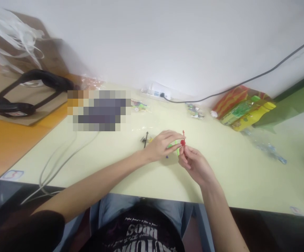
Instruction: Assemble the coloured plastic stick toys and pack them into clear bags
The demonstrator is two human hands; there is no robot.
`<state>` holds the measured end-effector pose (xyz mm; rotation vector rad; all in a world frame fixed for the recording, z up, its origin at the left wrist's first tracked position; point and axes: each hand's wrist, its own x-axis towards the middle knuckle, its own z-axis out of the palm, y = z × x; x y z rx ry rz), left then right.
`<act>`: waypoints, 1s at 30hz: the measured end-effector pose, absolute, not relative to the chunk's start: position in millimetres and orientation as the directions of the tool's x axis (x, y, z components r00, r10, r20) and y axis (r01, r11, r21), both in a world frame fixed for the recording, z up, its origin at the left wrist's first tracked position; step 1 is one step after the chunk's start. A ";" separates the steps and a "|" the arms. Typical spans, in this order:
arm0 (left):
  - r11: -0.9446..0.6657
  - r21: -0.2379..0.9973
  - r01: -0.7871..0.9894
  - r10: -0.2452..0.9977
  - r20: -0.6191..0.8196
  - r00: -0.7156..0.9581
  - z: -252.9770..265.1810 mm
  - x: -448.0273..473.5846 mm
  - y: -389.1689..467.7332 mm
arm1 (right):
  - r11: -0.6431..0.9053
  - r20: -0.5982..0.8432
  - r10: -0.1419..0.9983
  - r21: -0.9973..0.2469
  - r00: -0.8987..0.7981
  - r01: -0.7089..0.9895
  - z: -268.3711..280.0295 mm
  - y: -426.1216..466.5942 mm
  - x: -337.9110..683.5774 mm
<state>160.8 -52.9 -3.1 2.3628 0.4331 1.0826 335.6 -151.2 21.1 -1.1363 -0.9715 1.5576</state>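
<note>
Over the middle of the table, both hands meet at a small red plastic piece [182, 142] that has a thin stem with an arrow-like tip pointing up. My right hand [195, 164] pinches it from below between thumb and fingers. From the left, my left hand [162, 145] has its thumb and forefinger closed around the red part. Beneath and beside the left hand lie a bright green piece [170, 145], a tiny blue piece [167, 157] and a yellow bit [150, 139]. A black arrow-tipped stick [146, 139] is left of that hand. Fine details are blurred.
Bagged small coloured parts [140, 106] and another bunch [195, 111] lie near the wall. A power strip [156, 92] feeds a dark cable [207, 99]. Bottle-shaped packs [246, 113] and clear plastic wrap [266, 145] are right; a black-framed object [28, 92] and white cables [62, 157] are left.
</note>
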 end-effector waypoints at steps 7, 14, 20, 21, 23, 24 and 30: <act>-0.716 0.697 -0.037 0.561 0.606 0.564 7.5 184.2 -56.8 | -0.251 -0.220 0.965 -0.932 -0.142 -0.262 26.6 -146.1 343.7; -0.690 0.724 0.014 0.565 0.526 0.635 17.3 196.1 -47.7 | -0.023 0.002 0.993 -0.975 0.115 0.220 24.8 -145.1 353.7; -0.705 0.708 0.052 0.555 0.503 0.662 24.2 205.5 -45.3 | 0.078 0.411 0.901 -0.473 0.141 0.878 17.8 -141.0 356.2; -0.706 0.705 0.063 0.559 0.501 0.661 25.0 206.6 -46.4 | 0.067 0.421 0.897 -0.434 0.136 0.898 16.2 -139.0 359.6; -0.726 0.681 0.096 0.555 0.498 0.666 25.8 206.8 -48.9 | -0.004 0.422 0.886 -0.405 0.191 0.914 14.3 -134.7 373.0; -0.741 0.662 0.113 0.547 0.497 0.674 25.9 205.7 -49.7 | -0.062 0.418 0.874 -0.410 0.248 0.910 13.8 -132.8 382.7; -0.782 0.599 0.172 0.513 0.462 0.724 19.3 194.6 -39.1 | -0.191 0.238 0.905 -0.514 0.353 0.836 -0.3 -137.5 421.9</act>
